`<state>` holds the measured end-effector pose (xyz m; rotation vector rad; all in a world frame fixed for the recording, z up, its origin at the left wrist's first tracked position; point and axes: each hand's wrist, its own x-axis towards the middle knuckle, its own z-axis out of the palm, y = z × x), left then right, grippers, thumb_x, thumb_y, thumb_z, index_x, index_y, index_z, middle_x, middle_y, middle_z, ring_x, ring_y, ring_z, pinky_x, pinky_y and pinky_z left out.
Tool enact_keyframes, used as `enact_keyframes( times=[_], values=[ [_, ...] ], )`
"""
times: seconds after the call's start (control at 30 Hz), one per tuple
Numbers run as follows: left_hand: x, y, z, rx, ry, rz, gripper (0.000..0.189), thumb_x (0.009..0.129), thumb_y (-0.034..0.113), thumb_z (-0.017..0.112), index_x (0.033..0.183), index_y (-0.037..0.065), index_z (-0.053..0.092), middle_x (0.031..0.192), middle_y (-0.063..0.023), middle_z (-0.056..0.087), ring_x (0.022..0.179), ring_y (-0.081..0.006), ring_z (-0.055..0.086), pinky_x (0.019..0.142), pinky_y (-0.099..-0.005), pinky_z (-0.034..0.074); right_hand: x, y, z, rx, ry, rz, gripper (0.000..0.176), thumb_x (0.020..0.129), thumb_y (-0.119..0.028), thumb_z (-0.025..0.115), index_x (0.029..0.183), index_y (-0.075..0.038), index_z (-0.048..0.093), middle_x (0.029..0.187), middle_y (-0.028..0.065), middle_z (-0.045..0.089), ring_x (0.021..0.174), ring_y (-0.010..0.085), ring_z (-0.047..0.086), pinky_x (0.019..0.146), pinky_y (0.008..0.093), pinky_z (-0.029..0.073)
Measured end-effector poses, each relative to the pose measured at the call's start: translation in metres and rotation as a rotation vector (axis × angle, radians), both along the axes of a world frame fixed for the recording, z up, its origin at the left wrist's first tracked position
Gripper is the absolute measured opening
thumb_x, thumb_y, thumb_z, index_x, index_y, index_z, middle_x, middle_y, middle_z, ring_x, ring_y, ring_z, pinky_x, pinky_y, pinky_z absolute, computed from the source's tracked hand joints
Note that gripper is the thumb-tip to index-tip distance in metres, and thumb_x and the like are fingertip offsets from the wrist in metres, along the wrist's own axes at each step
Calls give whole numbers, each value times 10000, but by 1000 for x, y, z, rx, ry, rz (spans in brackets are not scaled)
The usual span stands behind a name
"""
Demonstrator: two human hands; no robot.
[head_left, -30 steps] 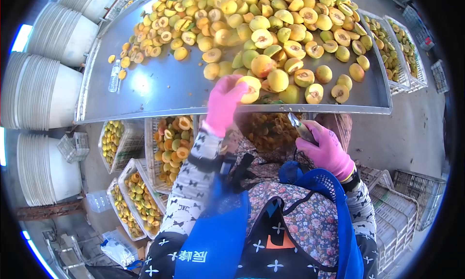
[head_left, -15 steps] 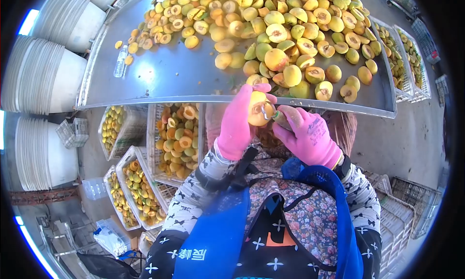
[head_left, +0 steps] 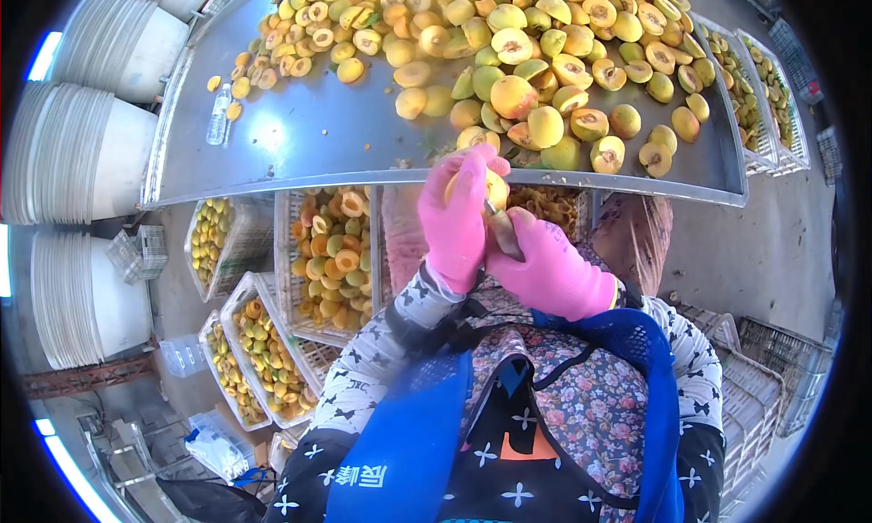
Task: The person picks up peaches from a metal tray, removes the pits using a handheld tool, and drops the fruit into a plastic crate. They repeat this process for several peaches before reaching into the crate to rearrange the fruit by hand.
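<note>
My left hand [head_left: 457,222], in a pink glove, is closed around a yellow peach half [head_left: 496,192] just past the near edge of the metal table. In my right hand [head_left: 556,271], also gloved in pink, is a small pitting knife [head_left: 504,232]. Its metal end meets the peach half, though the fingers partly hide the contact. Beyond my hands, many peach halves [head_left: 514,46] are heaped on the metal table [head_left: 309,151], some with the cut face up. Below my hands, orange-brown peach scraps [head_left: 549,210] show in a container.
A plastic bottle [head_left: 219,114] lies on the table's left side. A crate of peach halves [head_left: 331,260] stands under the near edge, with more filled crates [head_left: 270,346] lower left. Stacked white tubs [head_left: 77,151] line the left; other crates [head_left: 754,105] stand right.
My right hand has moved left and slightly down, closer to my left hand. The peach half has turned, so its cut face no longer faces me, and the knife's looped end is now mostly hidden.
</note>
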<state>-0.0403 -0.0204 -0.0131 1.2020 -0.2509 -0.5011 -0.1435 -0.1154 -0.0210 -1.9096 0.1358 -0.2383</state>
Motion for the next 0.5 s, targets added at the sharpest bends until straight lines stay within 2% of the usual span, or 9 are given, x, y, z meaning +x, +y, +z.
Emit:
enact_keyframes(
  times=[0.07,0.13,0.17,0.23,0.33,0.43,0.47,0.5],
  values=[
    [-1,-2,1,-111,51,-13,284,1023,220,517,1160,-14,600,965,-111,660,849,-157,600,778,-286,499,-1,1,12,382,262,42,281,829,-157,700,991,-23,513,768,180,633,692,395,640,601,449,511],
    [-2,-4,1,-59,-139,6,309,1032,262,504,1146,-8,600,953,-115,659,821,-165,600,746,-293,507,1,0,17,847,492,64,276,833,-169,711,961,-21,517,741,162,628,662,354,649,589,428,504],
    [-3,-4,1,-33,-233,18,323,1037,283,498,1139,-5,600,948,-116,658,806,-170,600,730,-297,512,0,1,16,758,448,61,256,837,-164,704,948,-26,518,724,138,618,631,313,638,569,407,495],
    [1,1,2,-19,-73,-69,349,1038,318,494,1099,-5,611,920,-120,658,768,-178,608,705,-298,517,-1,3,7,580,360,55,219,846,-155,689,921,-36,521,690,89,599,568,233,617,528,365,478],
    [7,1,6,42,131,-178,374,1038,342,495,1044,-7,628,874,-130,659,726,-193,622,677,-303,523,-3,9,-25,-36,-217,-25,167,834,-88,672,900,-27,532,678,43,572,459,138,526,424,264,403],
    [15,6,8,29,183,-299,380,1033,345,500,1000,-7,639,835,-137,662,714,-199,637,655,-311,526,-2,-6,30,909,549,162,168,821,-91,684,907,-12,563,664,40,577,455,124,520,419,253,382],
    [18,8,9,6,178,-342,381,1032,344,502,986,-7,642,824,-138,663,714,-200,641,647,-314,527,-3,-7,27,966,544,222,154,828,-99,679,901,-20,568,654,35,569,450,118,513,420,249,378],
    [23,11,8,4,37,-418,375,1029,338,506,988,-9,640,828,-143,665,720,-200,644,642,-317,528,-4,-10,21,1021,537,283,141,835,-108,673,894,-28,573,643,29,562,444,113,505,420,244,374]
  ],
)
